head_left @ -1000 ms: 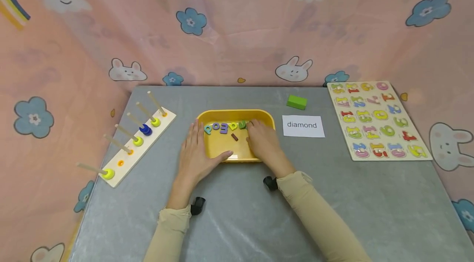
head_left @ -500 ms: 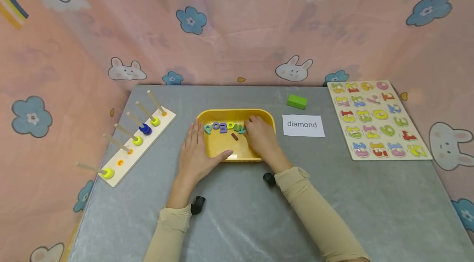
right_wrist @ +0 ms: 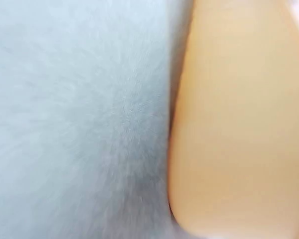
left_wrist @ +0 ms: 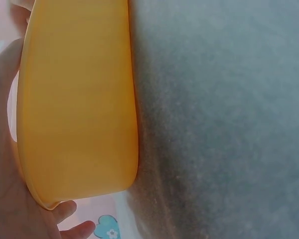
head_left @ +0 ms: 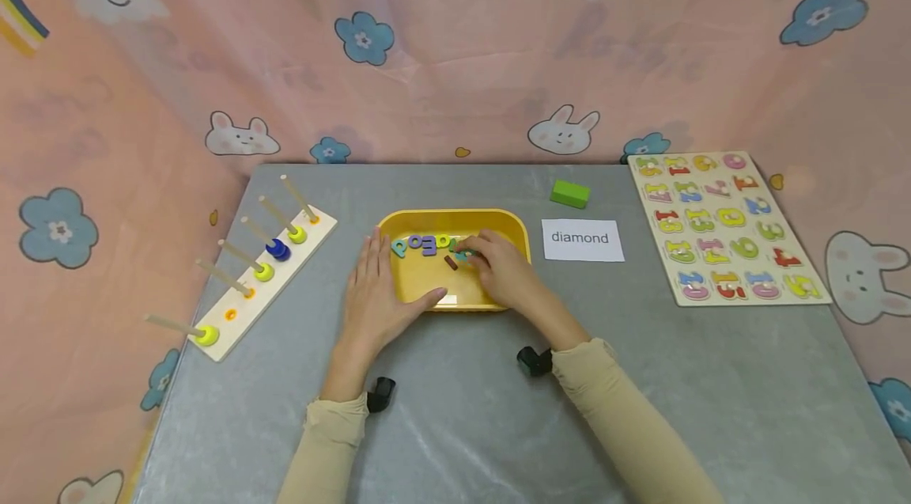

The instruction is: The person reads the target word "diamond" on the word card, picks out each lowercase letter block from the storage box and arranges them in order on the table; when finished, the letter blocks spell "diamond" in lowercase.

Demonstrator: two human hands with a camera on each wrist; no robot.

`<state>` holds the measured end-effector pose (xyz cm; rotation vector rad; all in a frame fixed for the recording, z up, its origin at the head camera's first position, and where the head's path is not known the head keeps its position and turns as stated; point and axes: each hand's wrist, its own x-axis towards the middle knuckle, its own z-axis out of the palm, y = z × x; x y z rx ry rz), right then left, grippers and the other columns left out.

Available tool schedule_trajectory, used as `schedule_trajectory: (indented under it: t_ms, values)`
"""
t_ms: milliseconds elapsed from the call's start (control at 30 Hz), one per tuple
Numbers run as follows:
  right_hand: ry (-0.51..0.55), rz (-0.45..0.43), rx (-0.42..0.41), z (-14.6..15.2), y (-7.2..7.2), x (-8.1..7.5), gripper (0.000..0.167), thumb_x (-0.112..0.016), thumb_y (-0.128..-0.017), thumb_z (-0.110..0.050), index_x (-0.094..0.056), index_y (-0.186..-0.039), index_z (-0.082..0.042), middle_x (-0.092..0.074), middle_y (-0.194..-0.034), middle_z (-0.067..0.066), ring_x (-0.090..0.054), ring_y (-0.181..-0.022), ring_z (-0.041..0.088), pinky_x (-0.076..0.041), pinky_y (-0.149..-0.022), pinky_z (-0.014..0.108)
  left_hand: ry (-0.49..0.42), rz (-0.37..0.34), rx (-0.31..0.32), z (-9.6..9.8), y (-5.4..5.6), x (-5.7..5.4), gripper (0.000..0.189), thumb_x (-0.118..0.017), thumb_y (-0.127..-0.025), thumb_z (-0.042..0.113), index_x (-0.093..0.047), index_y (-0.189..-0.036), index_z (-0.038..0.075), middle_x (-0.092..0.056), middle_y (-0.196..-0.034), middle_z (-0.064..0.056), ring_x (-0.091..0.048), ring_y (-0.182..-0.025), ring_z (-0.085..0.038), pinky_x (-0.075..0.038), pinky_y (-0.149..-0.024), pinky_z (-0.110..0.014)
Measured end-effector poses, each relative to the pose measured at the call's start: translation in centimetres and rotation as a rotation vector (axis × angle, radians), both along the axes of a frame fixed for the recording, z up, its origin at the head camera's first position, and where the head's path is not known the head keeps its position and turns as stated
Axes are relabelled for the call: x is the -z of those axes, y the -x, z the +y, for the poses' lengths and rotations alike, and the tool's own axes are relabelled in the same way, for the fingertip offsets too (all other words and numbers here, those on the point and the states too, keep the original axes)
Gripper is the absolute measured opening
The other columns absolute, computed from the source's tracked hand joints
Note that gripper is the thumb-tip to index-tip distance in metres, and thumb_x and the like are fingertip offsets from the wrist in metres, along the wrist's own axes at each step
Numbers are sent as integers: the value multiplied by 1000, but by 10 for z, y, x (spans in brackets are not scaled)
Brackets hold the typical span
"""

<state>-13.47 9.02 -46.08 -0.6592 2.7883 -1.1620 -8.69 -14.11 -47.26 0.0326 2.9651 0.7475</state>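
A yellow tray (head_left: 427,290) holds several small coloured letters. My left hand (head_left: 377,294) rests along its left side, fingers straight and thumb spread over the front edge. In the left wrist view the tray's outer wall (left_wrist: 79,99) stands against that hand (left_wrist: 15,184). My right hand (head_left: 507,270) reaches inside, its bent fingers and thumb around a teal letter (head_left: 466,255) that they partly cover. Left of them lie a yellow letter (head_left: 443,240), a purple letter (head_left: 429,245), a purple-blue ring-shaped letter (head_left: 415,242) and a teal letter P (head_left: 399,248). A brown stick-shaped piece (head_left: 451,262) lies nearer me.
A white peg board (head_left: 266,282) with yellow and blue rings stands on the left. At right are a card reading "diamond" (head_left: 582,240), a green block (head_left: 570,194) and a number puzzle board (head_left: 729,231). Pink printed cloth (head_left: 455,53) rises behind the grey table (head_left: 455,417).
My right hand's fingers have shifted left inside the tray, toward the row. The green letter has moved slightly left, and a teal letter has come into sight beside it. The left hand stays put.
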Motion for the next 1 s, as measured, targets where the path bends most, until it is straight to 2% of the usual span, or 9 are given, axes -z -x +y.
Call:
schedule_trajectory:
  t_ms: [167, 267, 400, 500, 633, 733, 800, 933, 1000]
  values:
    - [273, 4, 88, 30, -20, -10, 27, -52, -106, 1, -78, -113, -1, -60, -93, 11, -52, -82, 20, -43, -74, 27, 3, -1, -1, 1, 0, 0, 133, -65, -80, 86, -10, -171, 6, 2, -181, -8, -2, -168, -29, -19, -132, -58]
    - [382, -47, 158, 54, -31, -14, 26, -52, -109, -4, -76, -118, 1, -56, -89, 12, -51, -77, 17, -43, -70, 20, 7, 2, 2, 2, 0, 0, 133, -64, -81, 86, -9, -171, 6, 1, -181, -8, -2, -168, -29, -19, -132, -58]
    - [451, -142, 190, 82, -42, -16, 28, -63, -106, -7, -70, -131, 3, -58, -103, 13, -58, -88, 9, -50, -78, 9, 11, 8, -3, 1, -1, 0, 133, -65, -81, 85, -8, -171, 5, 1, -181, -9, -3, -168, -29, -20, -132, -59]
    - [415, -120, 192, 97, -47, -14, 31, -67, -104, -7, -70, -133, 2, -63, -108, 14, -60, -92, 7, -52, -82, 8, 7, 17, -8, 0, -2, 0, 132, -67, -81, 83, -9, -171, 5, 1, -181, -9, -4, -168, -29, -21, -131, -59]
    - [297, -5, 237, 107, -50, -8, 22, -62, -107, -8, -76, -121, 1, -63, -99, 14, -56, -84, 12, -46, -73, 11, 3, 26, -10, 0, -2, 0, 131, -67, -81, 82, -10, -171, 5, 0, -181, -9, -5, -168, -30, -21, -131, -60]
    - [198, 41, 299, 110, -50, -2, 17, -66, -103, -4, -79, -113, 2, -65, -97, 15, -54, -83, 14, -42, -71, 15, 6, 32, -6, 0, -1, 1, 131, -67, -81, 82, -11, -170, 4, -2, -181, -10, -6, -168, -32, -21, -131, -60]
    - [137, 22, 338, 111, -49, 3, 15, -70, -100, -2, -79, -111, 3, -69, -95, 17, -58, -83, 16, -43, -72, 16, 9, 35, -4, 0, -1, 1, 131, -67, -81, 82, -12, -170, 4, -3, -181, -11, -6, -168, -32, -22, -130, -60]
    - [36, -93, 379, 111, -46, 10, 16, -75, -97, -4, -76, -111, 3, -77, -93, 16, -67, -82, 22, -50, -74, 22, 10, 35, -3, 1, 0, 2, 131, -66, -81, 83, -10, -171, 5, -3, -181, -11, -6, -168, -31, -22, -130, -60]
    - [8, -139, 385, 109, -44, 14, 15, -76, -97, -7, -76, -110, 2, -78, -92, 15, -68, -81, 21, -51, -73, 24, 3, 32, -5, 2, 0, 1, 132, -66, -81, 83, -9, -171, 6, -2, -181, -9, -6, -168, -30, -22, -130, -60]
